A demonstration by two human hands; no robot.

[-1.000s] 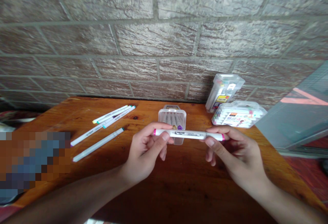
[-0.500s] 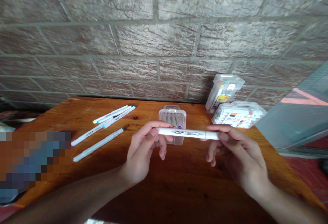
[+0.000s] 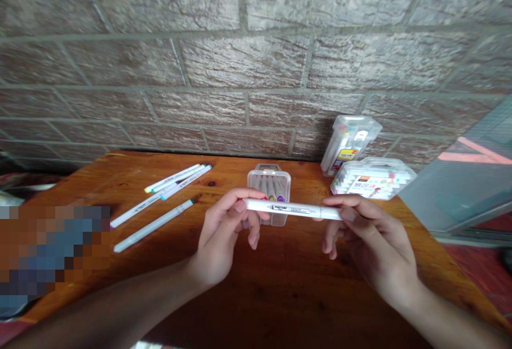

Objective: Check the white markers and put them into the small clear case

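I hold a white marker pen level above a wooden table, one end in each hand. My left hand pinches its left end between thumb and fingers. My right hand pinches its right end, and the fingers cover the cap there. Just behind the pen stands a small clear box with several markers upright in it.
Several loose markers lie on the table to the left. Two clear marker cases sit at the back right by the brick wall. A blurred patch covers the table's left edge. A glass panel stands at right.
My fingers have slid over both ends of the pen, so the pink cap tips seen a second ago are now covered. The pen has stayed in about the same place.
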